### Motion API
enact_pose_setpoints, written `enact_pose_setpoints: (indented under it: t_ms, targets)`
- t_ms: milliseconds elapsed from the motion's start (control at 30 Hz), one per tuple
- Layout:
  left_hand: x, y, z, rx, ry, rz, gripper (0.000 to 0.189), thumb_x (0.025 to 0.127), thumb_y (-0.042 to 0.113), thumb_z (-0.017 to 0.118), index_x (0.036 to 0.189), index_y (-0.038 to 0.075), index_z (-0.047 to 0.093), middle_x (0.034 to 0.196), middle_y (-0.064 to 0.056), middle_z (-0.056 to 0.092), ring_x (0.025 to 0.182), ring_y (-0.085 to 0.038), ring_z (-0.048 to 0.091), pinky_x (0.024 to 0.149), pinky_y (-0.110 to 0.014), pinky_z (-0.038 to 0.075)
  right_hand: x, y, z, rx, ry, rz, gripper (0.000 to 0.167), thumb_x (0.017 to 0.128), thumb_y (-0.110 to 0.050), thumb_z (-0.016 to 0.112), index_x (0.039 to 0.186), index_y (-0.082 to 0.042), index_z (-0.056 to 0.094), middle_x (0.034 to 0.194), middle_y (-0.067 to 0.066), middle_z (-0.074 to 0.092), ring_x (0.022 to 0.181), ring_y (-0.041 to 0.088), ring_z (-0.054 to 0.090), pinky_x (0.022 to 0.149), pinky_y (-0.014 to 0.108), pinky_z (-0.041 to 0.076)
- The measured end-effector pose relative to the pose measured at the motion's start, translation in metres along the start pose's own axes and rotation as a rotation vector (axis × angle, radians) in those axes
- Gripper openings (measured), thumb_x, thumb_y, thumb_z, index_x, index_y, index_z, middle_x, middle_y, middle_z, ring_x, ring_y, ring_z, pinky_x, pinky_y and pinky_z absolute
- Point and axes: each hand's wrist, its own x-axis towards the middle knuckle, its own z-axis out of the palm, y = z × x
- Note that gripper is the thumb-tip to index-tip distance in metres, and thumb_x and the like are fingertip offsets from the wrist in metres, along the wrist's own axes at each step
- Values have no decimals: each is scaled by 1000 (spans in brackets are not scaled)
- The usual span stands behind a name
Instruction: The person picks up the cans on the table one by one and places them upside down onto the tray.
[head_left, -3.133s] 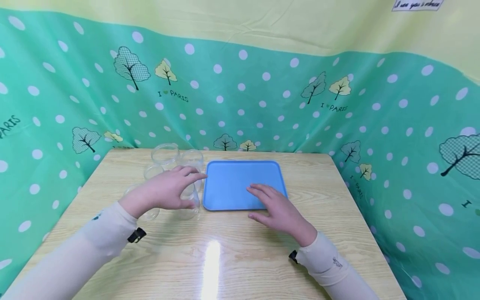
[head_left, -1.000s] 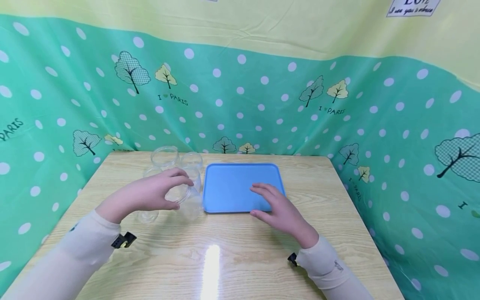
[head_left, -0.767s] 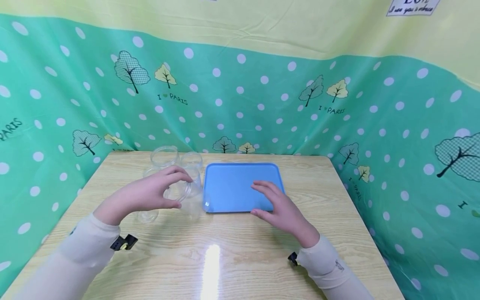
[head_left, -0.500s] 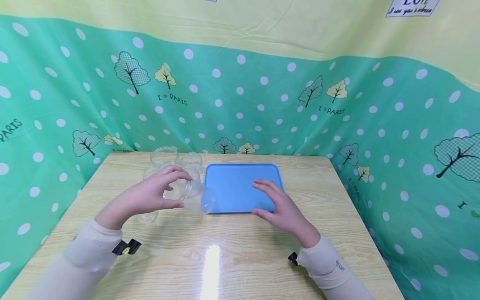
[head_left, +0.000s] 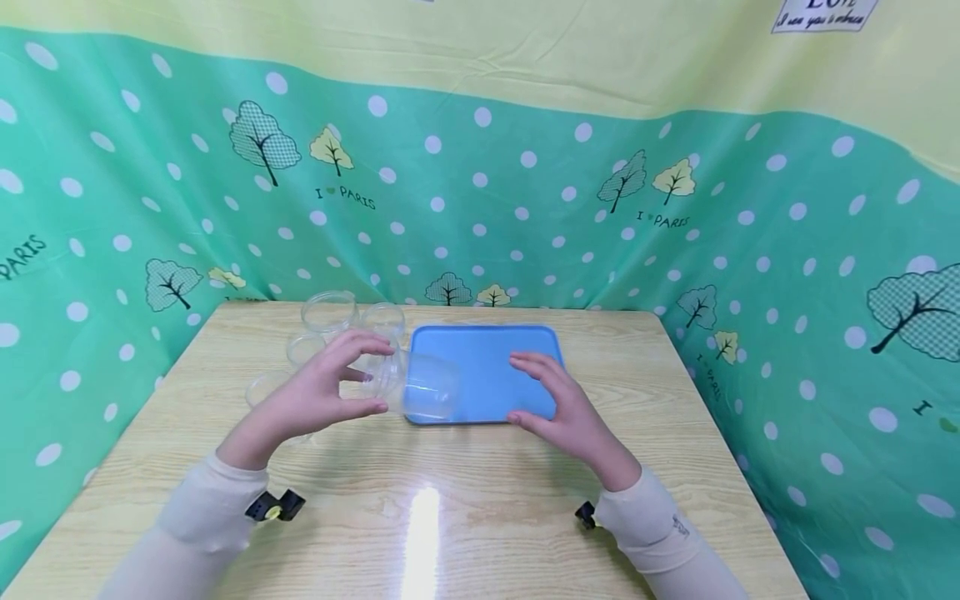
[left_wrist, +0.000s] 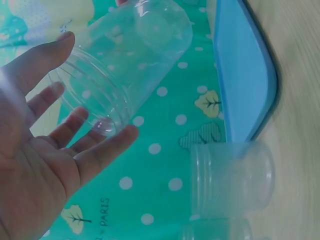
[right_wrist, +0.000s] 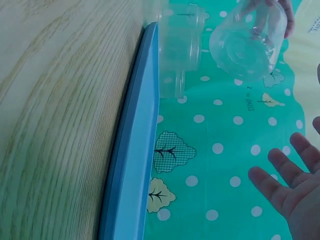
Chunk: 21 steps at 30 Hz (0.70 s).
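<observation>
Four or more jars (head_left: 330,315) stand near one tray (head_left: 487,350), left fingers (head_left: 363,408) clamped on another jar (head_left: 429,387), right fingers (head_left: 542,367) apart.

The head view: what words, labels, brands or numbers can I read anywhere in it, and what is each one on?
"I PARIS", with a small green mark between: on the green cloth, repeated.
"PARIS": same cloth, far left of the picture.
"I see you" (likely; the rest is unclear), under lettering cut off by the frame: boxed print, top right.
Dark mark on the right sleeve: too small to read.
Held jar, blue tray: none visible.
</observation>
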Motion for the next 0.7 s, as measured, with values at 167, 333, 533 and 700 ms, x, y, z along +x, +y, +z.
enact_pose_setpoints:
  t_ms: [167, 333, 533, 700]
  targets:
    - [0, 0, 11, -68, 39, 45, 67, 81, 13, 88, 139, 10, 55, 145, -6, 47, 130, -25, 51, 94, -37, 61, 0, 0, 0, 34, 15, -14, 74, 87, -16, 84, 152, -20, 48, 156, 2, 46, 142, 23, 45, 114, 47, 46]
    - [0, 3, 21, -153, 94, 92, 69, 77, 6, 90, 137, 6, 55, 146, -12, 46, 131, -19, 51, 97, -34, 59, 0, 3, 1, 53, 27, -32, 74, 86, -14, 84, 151, -17, 49, 155, 4, 47, 140, 23, 48, 114, 41, 47]
    - [1, 5, 31, -222, 150, 119, 70, 76, 0, 89, 137, 3, 54, 148, -9, 45, 134, -17, 49, 97, -32, 59, 0, 3, 3, 69, 39, -33, 74, 83, -11, 86, 149, -14, 51, 154, 5, 48, 139, 23, 48, 113, 39, 47]
    - [1, 6, 40, -270, 149, 133, 69, 77, -5, 87, 136, 1, 53, 148, -19, 44, 134, -18, 49, 98, -32, 59, 0, 1, 5, 93, 37, -27, 74, 81, -4, 86, 147, -5, 51, 153, 12, 47, 139, 26, 47, 114, 37, 46]
